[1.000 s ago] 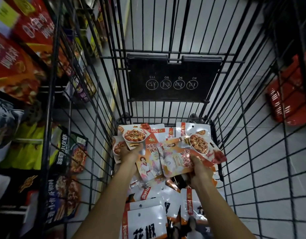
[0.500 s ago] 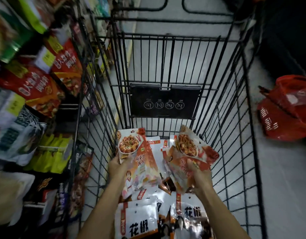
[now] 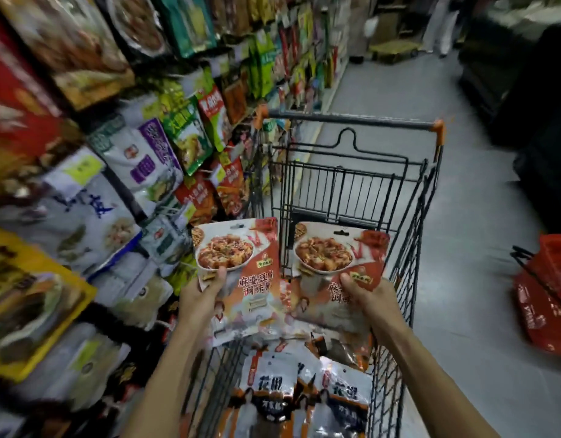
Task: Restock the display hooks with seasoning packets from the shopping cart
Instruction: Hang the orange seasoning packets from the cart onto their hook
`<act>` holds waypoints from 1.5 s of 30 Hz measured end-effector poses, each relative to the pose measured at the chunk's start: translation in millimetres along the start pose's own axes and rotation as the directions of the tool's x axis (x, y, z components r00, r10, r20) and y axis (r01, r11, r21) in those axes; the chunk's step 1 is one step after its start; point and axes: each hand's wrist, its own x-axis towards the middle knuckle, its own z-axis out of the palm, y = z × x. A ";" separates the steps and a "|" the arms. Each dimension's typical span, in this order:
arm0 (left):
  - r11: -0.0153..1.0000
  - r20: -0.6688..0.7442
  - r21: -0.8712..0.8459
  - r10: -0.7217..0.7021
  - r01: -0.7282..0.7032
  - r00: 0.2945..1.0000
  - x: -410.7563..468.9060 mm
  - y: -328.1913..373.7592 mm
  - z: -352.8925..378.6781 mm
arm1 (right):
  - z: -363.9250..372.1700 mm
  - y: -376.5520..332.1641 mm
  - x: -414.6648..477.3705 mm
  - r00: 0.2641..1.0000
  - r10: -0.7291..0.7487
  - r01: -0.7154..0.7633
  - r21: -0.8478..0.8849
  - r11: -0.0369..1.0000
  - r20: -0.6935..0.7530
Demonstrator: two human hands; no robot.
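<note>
Two seasoning packets lifted clear of the shopping cart, view swung up toward the shelves.
The display rack now fills the left, and the cart stands beside it with spare packets inside. Left packet and right packet are up near the rack, each gripped by its own left hand or right hand; hanging likely comes next.

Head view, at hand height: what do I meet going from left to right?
hanging display packets → left hand → left seasoning packet, in its grip → right seasoning packet → right hand, holding it → cart's right wire wall → red basket on the floor
</note>
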 end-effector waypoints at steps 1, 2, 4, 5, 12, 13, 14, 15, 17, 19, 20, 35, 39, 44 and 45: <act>0.999 -0.038 -0.009 0.034 -0.035 0.999 -13.1 13.0 -14.1 | 5.6 -16.4 -7.6 0.998 -0.049 0.050 -0.011 0.999 0.038; 0.997 -0.074 -0.016 0.068 -0.070 0.995 -28.2 27.2 -29.4 | 12.6 -33.0 -16.2 0.993 -0.091 0.093 -0.014 0.996 0.077; 0.990 -0.161 -0.034 0.128 -0.135 0.979 -59.1 52.9 -64.0 | 30.3 -65.7 -34.3 0.974 -0.163 0.163 0.011 0.987 0.156; 0.986 -0.221 -0.031 0.153 -0.164 0.963 -75.4 65.3 -81.2 | 40.9 -81.5 -45.1 0.961 -0.201 0.196 0.042 0.980 0.192; 0.931 -0.480 0.026 0.331 -0.364 0.813 -226.9 152.7 -216.2 | 148.5 -171.3 -128.3 0.774 -0.391 0.336 0.200 0.920 0.498; 0.922 -0.519 0.047 0.351 -0.384 0.780 -252.5 163.6 -233.0 | 166.5 -181.9 -144.8 0.737 -0.408 0.350 0.211 0.912 0.540; 0.912 -0.569 0.047 0.359 -0.407 0.740 -277.7 173.6 -249.2 | 184.6 -192.4 -162.8 0.696 -0.428 0.364 0.230 0.903 0.577; 0.901 -0.618 0.054 0.369 -0.430 0.694 -302.4 182.6 -265.9 | 202.9 -200.6 -180.8 0.653 -0.448 0.371 0.259 0.892 0.611; 0.880 -0.679 0.107 0.404 -0.462 0.613 -351.2 196.3 -296.6 | 238.6 -213.5 -218.1 0.580 -0.465 0.349 0.313 0.884 0.668; 0.873 -0.729 0.153 0.417 -0.464 0.543 -400.9 204.7 -326.2 | 274.3 -222.8 -259.9 0.506 -0.477 0.327 0.352 0.877 0.718; 0.871 -0.753 0.169 0.416 -0.460 0.510 -425.4 207.6 -341.2 | 292.2 -226.0 -281.9 0.477 -0.489 0.325 0.370 0.870 0.730; 0.882 -0.919 0.312 0.374 -0.353 0.122 -686.7 172.7 -536.8 | 455.8 -208.6 -602.5 0.124 -0.345 0.162 0.324 0.932 0.930; 0.895 -0.924 0.307 0.362 -0.324 0.125 -712.5 153.7 -575.2 | 479.3 -188.2 -641.0 0.121 -0.280 0.138 0.263 0.955 0.952; 0.906 -0.939 0.275 0.326 -0.323 0.114 -721.2 135.4 -609.1 | 500.2 -176.5 -664.5 0.147 -0.233 0.133 0.214 0.968 0.961; 0.905 -0.941 0.272 0.322 -0.327 0.108 -721.5 132.5 -614.1 | 504.9 -177.6 -668.6 0.152 -0.229 0.136 0.209 0.968 0.961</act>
